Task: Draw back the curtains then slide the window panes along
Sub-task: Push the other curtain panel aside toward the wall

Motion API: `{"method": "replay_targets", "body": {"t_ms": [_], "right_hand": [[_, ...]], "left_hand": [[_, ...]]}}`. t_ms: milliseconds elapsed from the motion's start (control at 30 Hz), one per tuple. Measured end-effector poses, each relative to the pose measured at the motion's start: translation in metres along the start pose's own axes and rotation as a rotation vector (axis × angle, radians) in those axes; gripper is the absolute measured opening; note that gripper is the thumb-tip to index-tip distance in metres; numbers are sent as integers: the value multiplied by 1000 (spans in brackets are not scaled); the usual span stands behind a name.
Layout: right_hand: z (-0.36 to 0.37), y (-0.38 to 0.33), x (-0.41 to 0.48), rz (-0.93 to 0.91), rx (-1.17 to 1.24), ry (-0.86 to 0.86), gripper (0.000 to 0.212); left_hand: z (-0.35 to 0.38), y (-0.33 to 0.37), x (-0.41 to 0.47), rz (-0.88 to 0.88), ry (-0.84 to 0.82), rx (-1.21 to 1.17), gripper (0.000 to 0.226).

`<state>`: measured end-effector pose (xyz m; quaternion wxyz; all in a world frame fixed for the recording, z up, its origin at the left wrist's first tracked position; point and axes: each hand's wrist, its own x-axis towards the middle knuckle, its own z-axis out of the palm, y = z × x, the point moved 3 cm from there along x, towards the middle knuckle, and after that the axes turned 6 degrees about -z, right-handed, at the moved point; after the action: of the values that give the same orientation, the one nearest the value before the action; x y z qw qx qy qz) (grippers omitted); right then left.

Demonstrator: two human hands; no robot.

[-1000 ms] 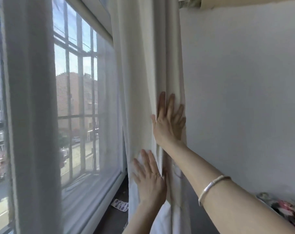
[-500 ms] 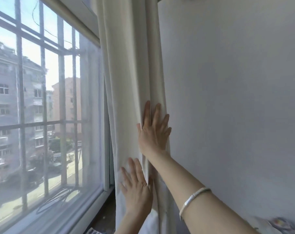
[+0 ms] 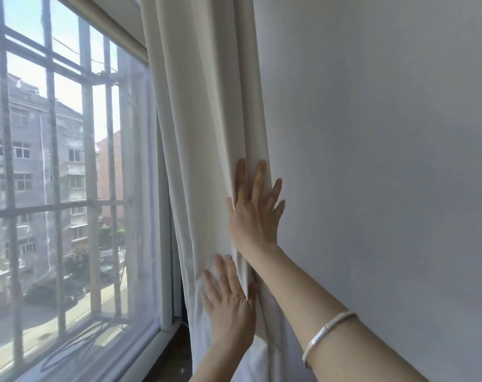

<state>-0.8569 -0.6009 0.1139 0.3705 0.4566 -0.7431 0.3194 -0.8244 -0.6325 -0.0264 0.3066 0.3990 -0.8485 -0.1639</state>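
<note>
A cream curtain (image 3: 204,128) hangs bunched in folds against the right wall, at the window's right end. My right hand (image 3: 255,213) lies flat on its folds, fingers spread and pointing up, a silver bangle on that forearm. Lower down, my left hand (image 3: 229,304) presses flat on the same curtain, fingers apart. The window pane (image 3: 69,188) fills the left, its white frame (image 3: 165,271) just left of the curtain. Neither hand grips the cloth.
A plain white wall (image 3: 386,161) takes up the right half. Metal security bars (image 3: 52,205) stand outside the glass, with buildings and a street beyond. A dark sill (image 3: 176,351) runs below the frame.
The sheer curtain at the left is no longer in view and more window shows. The curtain and both hands sit further toward the wall; both hands stay flat on it.
</note>
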Motion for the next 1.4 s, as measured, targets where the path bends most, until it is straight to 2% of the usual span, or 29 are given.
{"method": "replay_targets", "body": {"t_ms": [67,200,333,900,933,1033,1133,1267,1367,1400], "right_hand": [[11,2,7,-6,-11,1,63],[33,7,19,4,-23,-10,63],[58,12,33,30,-17,-28,64],[117,47,73,73,-9,59,66],[119,52,75,70,-8,64,65],[125,63,82,57,-4,71,65],[132,74,90,43,-6,58,66],[139,92,97,36,-16,59,64],[145,101,100,37,-26,42,64],[148,104,102,39,-29,41,64]], "left_hand": [[4,-1,11,8,-1,-14,62],[14,-9,36,8,-29,-5,98],[24,-19,65,2,-68,-31,105],[65,-14,132,-13,-22,-71,96],[69,-12,135,-9,-25,-78,94],[78,-6,144,29,-47,-112,61],[88,0,157,44,-21,-100,69],[96,12,165,49,-37,-118,59],[99,15,169,26,-68,-121,88],[102,15,173,18,-71,-120,91]]}}
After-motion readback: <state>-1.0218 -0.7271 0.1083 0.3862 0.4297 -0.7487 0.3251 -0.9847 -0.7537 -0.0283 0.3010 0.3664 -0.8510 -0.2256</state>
